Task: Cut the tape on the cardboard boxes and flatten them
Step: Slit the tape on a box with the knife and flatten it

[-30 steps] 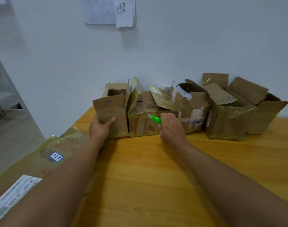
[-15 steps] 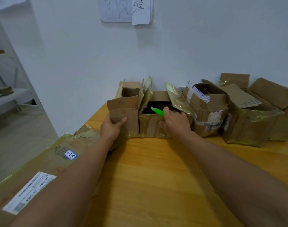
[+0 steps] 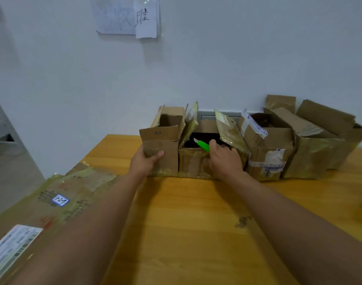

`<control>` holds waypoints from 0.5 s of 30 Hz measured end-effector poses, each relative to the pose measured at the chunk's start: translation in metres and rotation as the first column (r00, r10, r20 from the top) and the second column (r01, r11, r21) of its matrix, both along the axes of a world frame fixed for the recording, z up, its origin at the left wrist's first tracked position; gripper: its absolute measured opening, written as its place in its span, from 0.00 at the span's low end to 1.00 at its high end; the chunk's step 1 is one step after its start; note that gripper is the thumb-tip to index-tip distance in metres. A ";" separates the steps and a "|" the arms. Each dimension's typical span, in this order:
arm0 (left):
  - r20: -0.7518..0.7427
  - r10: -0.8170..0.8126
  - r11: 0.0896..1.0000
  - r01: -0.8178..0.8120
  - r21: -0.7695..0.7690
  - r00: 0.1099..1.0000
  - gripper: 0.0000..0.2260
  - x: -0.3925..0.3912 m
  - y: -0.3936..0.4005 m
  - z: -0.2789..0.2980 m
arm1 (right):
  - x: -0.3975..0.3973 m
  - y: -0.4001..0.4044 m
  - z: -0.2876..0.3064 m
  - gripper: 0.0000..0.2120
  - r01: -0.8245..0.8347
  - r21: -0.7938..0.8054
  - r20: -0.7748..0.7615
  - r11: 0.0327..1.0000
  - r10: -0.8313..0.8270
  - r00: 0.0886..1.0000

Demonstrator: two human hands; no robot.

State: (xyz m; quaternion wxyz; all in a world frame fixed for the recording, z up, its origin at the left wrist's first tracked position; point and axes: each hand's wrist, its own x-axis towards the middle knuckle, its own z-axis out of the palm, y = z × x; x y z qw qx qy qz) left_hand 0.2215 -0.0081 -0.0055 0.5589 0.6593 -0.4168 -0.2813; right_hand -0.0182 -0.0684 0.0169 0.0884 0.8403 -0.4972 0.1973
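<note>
Right hand point(image 3: 224, 159) fingers clamp a green cutter point(image 3: 203, 145), blade bared; left hand point(image 3: 147, 161) grips the adjacent box point(image 3: 165, 145). A slip could cut it.

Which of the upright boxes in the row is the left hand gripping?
The leftmost box, the plain brown one at the row's end. The left hand grips its front; the right hand, with the green cutter, is on the next box.

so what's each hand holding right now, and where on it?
Left hand grips the leftmost cardboard box at its front left corner. Right hand holds a green utility knife by the handle and rests on the second box.
</note>
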 end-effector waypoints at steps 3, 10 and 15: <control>0.017 -0.024 1.000 0.024 0.013 1.000 0.23 -0.024 -0.011 0.000 | -0.026 -0.004 -0.002 0.16 0.034 -0.010 0.012 0.999 -0.033 0.999; 0.029 -0.079 0.997 0.078 0.009 0.996 0.25 -0.080 -0.030 -0.001 | -0.071 -0.017 -0.005 0.08 0.080 -0.032 0.062 0.996 -0.077 0.995; 0.062 -0.104 0.995 0.103 0.015 0.993 0.27 -0.109 -0.041 -0.002 | -0.091 -0.017 -0.003 0.09 0.078 0.014 0.197 0.997 -0.079 0.977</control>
